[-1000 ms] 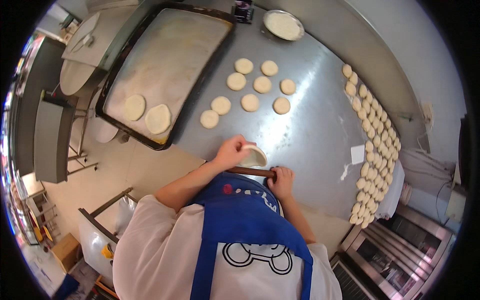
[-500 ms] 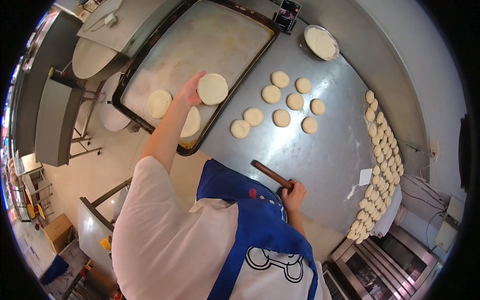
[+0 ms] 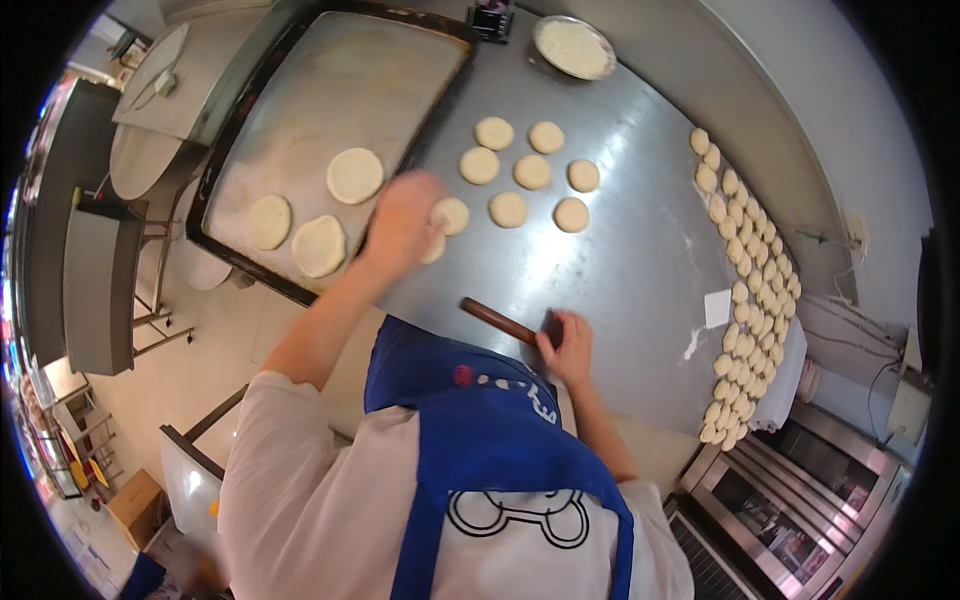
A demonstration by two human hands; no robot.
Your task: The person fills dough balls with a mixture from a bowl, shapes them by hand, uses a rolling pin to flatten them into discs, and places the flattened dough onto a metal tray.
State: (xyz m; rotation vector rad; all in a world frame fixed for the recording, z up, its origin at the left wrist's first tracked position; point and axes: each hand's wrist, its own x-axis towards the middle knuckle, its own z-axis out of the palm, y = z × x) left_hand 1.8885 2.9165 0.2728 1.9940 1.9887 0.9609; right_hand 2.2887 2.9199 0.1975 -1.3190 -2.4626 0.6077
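Right hand (image 3: 568, 348) around smooth wooden pin (image 3: 498, 320), left hand (image 3: 403, 225) over round dough (image 3: 434, 250), grip unclear

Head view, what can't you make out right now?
In the head view:
Left hand: motion-blurred, finger positions unclear.
Pale round dough disc: partly hidden by that hand.
Brown wooden rolling pin: right end covered by the right hand.
Black rectangular device: cut off by top edge.

L hand (image 3: 405, 225) fwd, blurred; R fingers (image 3: 572, 322) curled.
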